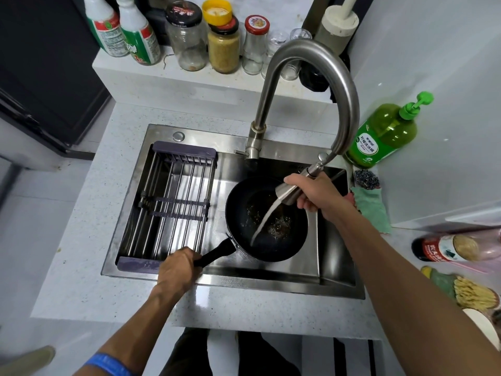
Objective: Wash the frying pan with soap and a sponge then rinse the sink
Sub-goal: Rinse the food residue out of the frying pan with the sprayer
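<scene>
The black frying pan (pixel 267 219) sits in the sink (pixel 230 278), right of the drying rack (pixel 173 202). The left hand (pixel 180 265) grips its handle; the right hand (pixel 314 192) curls around the pull-out spray head (pixel 291 189), water streaming into the pan.

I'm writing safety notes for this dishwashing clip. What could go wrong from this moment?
Water from the spray head, held by the right hand, strikes the tilted frying pan and could splash greasy residue over the sink rim. The left hand grips only the handle's end, so a wet pan might twist or slip.
</scene>
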